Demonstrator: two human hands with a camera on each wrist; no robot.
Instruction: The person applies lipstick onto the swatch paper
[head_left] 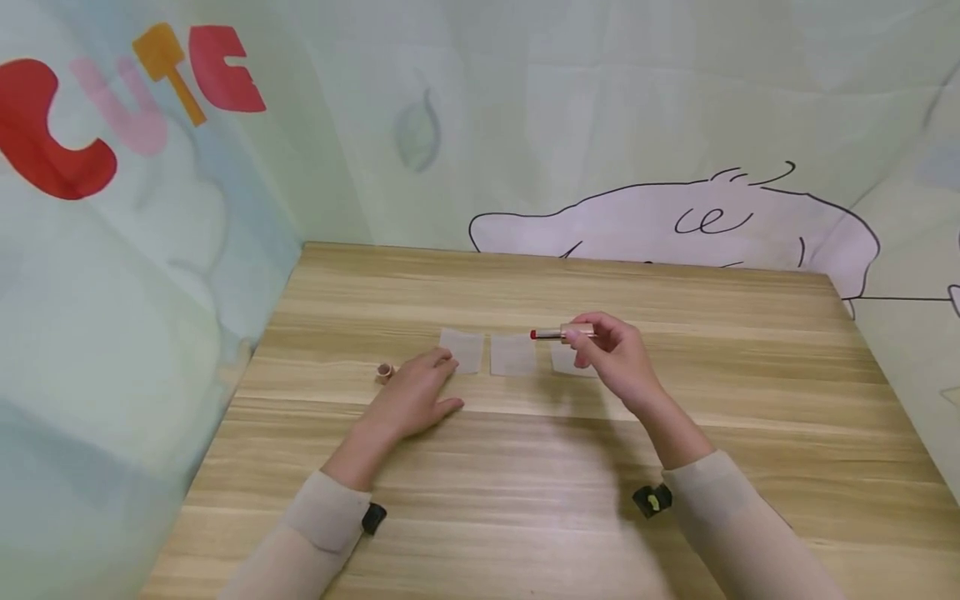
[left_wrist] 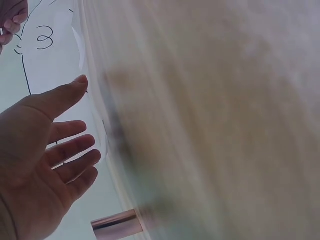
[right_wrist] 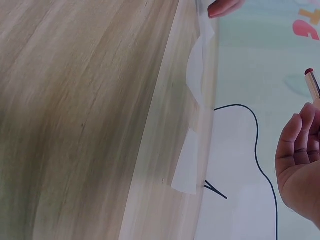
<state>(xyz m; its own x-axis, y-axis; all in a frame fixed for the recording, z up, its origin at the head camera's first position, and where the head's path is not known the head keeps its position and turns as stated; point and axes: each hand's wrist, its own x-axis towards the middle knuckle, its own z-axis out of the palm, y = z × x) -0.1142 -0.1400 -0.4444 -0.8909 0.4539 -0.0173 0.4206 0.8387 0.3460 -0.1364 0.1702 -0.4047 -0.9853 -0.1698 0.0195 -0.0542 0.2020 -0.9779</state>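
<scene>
My right hand (head_left: 618, 354) grips an uncapped lipstick (head_left: 576, 331) between thumb and fingers, above the paper squares. Its red tip points left and sticks out past the fingers, as the right wrist view also shows. Three pale paper squares lie in a row: a left one (head_left: 467, 350), a middle one (head_left: 513, 356) and a right one (head_left: 567, 360), partly hidden by the right hand. My left hand (head_left: 416, 396) is at the left square with its fingertips on that square's edge, fingers relaxed. Just left of it stands the lipstick cap (head_left: 385, 372), a shiny rose-gold tube (left_wrist: 118, 226) in the left wrist view.
The wood-grain table (head_left: 510, 500) extends around the papers. A printed cloth (head_left: 360, 133) with cartoon drawings and coloured letters hangs behind the table and along its left side. Small black devices sit at both wrists, one by the left cuff (head_left: 330, 508).
</scene>
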